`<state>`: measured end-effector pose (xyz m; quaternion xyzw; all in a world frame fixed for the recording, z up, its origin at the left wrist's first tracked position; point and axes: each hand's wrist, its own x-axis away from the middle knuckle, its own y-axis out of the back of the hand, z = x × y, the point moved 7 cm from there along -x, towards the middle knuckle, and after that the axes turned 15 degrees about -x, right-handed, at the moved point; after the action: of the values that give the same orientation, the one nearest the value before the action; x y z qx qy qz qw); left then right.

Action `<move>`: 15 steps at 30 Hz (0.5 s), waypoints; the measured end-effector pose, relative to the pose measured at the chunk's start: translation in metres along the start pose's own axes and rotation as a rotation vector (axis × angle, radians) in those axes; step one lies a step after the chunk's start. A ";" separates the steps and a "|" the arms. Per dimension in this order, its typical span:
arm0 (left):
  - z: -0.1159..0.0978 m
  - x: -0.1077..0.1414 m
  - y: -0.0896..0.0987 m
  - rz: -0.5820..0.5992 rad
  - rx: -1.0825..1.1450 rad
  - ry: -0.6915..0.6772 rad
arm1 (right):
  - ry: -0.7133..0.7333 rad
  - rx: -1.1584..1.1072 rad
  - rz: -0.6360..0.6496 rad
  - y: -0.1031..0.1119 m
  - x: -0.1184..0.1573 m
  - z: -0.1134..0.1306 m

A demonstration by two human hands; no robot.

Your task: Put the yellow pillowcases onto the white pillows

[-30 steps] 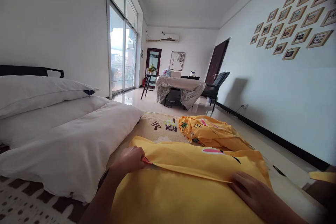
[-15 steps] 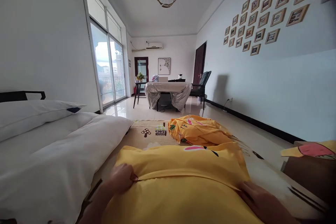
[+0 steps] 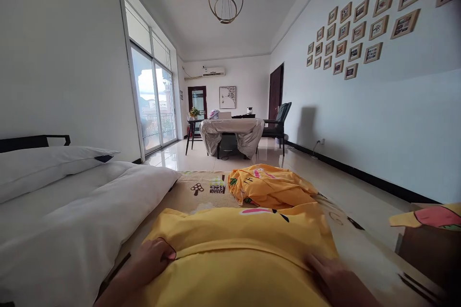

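Observation:
A plump yellow pillowcase [image 3: 230,276] lies right in front of me, with a folded flap seam running across it and a pink-and-black print near its far edge. My left hand [image 3: 153,259] has its fingers closed on the cloth at the left end of the seam. At the right end of that seam, my right hand [image 3: 329,271] is slightly blurred, its fingers bent onto the cloth along the edge. What fills the pillowcase is hidden. Beyond it lies a crumpled orange-yellow printed cloth [image 3: 270,184].
White pillows [image 3: 79,216] are at my left on the bed, over a beige patterned blanket [image 3: 187,189]. To the right stands a brown box [image 3: 428,249] with printed cloth over its top. Farther off are a covered table [image 3: 232,127] and a black chair [image 3: 279,122].
My right hand has shifted left along the seam, and my left hand has moved a little left and down. The view has tilted slightly upward.

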<state>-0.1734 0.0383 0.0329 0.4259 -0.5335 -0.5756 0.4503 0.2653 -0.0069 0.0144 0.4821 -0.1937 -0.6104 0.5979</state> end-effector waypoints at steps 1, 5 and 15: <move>-0.001 0.001 0.006 -0.029 -0.044 0.032 | 0.009 0.018 0.005 -0.005 0.001 -0.005; -0.007 0.002 0.006 -0.129 -0.099 0.081 | 0.012 0.032 0.019 -0.017 0.008 -0.024; -0.001 0.010 -0.048 0.003 0.028 0.134 | -0.089 -0.054 0.083 -0.005 0.014 -0.026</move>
<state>-0.1781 0.0297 -0.0153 0.4688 -0.5109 -0.5377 0.4797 0.2867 -0.0097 -0.0069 0.4298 -0.2232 -0.6108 0.6264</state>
